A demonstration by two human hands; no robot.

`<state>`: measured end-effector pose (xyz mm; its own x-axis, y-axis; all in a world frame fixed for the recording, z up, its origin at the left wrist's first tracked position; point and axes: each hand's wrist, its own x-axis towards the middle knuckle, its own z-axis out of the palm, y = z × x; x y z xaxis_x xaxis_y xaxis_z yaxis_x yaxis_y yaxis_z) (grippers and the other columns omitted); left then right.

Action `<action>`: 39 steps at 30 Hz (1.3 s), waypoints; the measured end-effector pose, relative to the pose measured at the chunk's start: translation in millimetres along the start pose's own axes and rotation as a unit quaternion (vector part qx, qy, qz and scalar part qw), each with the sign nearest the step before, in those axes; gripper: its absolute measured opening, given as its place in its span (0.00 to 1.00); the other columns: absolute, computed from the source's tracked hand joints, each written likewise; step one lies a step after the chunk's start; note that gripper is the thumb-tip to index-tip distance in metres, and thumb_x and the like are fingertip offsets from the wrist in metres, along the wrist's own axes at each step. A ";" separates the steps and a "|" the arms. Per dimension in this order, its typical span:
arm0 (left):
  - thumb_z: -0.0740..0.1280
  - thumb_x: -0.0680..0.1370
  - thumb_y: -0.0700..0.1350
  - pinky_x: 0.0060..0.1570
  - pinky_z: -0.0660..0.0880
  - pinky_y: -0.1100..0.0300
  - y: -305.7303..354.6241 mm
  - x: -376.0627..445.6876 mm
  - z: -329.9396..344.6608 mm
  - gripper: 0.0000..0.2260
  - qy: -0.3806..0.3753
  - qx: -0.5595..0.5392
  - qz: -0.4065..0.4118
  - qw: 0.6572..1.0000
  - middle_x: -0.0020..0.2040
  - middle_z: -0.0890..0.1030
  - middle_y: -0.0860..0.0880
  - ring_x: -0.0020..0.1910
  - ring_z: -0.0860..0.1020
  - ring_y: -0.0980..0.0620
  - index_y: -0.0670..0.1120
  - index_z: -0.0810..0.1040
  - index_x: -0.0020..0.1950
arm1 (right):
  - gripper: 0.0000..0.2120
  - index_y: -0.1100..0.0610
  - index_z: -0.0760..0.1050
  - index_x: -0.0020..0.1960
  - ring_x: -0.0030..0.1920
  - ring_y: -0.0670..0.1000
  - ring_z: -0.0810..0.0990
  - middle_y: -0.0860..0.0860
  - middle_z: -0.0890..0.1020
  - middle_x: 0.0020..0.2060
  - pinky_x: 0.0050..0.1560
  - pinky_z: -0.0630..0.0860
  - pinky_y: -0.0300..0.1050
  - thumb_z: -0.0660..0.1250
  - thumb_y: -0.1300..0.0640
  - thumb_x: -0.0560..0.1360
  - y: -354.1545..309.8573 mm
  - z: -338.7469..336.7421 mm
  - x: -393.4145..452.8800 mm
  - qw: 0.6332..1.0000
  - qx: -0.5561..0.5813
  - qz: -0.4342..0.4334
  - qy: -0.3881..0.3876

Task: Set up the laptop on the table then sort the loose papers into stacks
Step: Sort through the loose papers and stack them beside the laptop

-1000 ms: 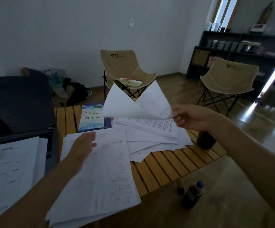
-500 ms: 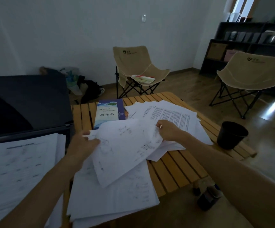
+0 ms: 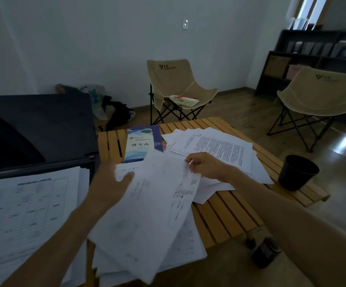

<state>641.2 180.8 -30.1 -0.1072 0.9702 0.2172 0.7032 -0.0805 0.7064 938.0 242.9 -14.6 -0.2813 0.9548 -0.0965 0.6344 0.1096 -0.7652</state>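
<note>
**Wooden table half sorted, one sheet in transit**

Slatted wood table (image 3: 226, 206) carries my open laptop (image 3: 37, 129), so setup looks done. One stack (image 3: 29, 214) lies on its keyboard, another (image 3: 184, 243) near me; the loose papers (image 3: 219, 146) are still fanned out. My right hand (image 3: 204, 165) pinches a sheet (image 3: 153, 208); left hand (image 3: 107, 183), fingers relaxed, touches it.

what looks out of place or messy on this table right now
A stack of printed papers lies on the open dark laptop, covering its keyboard. The loose white sheets on the wooden slatted table are fanned askew.
</note>
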 end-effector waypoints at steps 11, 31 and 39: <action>0.30 0.61 0.80 0.76 0.39 0.48 -7.6 -11.4 68.5 0.52 -0.220 0.247 0.104 0.938 0.80 0.44 0.53 0.79 0.42 0.52 0.54 0.45 0.80 | 0.14 0.55 0.77 0.65 0.51 0.51 0.81 0.54 0.82 0.58 0.44 0.80 0.42 0.61 0.62 0.81 -9.4 44.7 52.3 0.985 -0.035 0.005 0.171; 0.20 0.56 0.77 0.77 0.38 0.48 -10.2 -15.3 79.1 0.56 -0.196 0.283 0.088 0.935 0.80 0.42 0.53 0.79 0.40 0.52 0.54 0.42 0.80 | 0.11 0.66 0.74 0.57 0.43 0.57 0.82 0.61 0.81 0.51 0.35 0.79 0.45 0.66 0.61 0.77 112.2 -85.2 21.4 0.859 0.141 0.340 0.357; 0.46 0.77 0.69 0.77 0.44 0.49 -9.9 -6.1 72.2 0.35 -0.205 0.199 0.057 0.957 0.80 0.52 0.50 0.79 0.50 0.50 0.51 0.52 0.79 | 0.07 0.62 0.74 0.55 0.36 0.47 0.79 0.56 0.79 0.42 0.26 0.77 0.34 0.58 0.68 0.82 45.4 -91.7 -36.7 0.769 0.545 0.154 0.296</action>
<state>685.6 192.2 -87.1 0.2134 0.9750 -0.0614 0.9145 -0.1772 0.3637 1043.1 238.2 12.5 0.3436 0.8827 -0.3205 -0.4665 -0.1358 -0.8740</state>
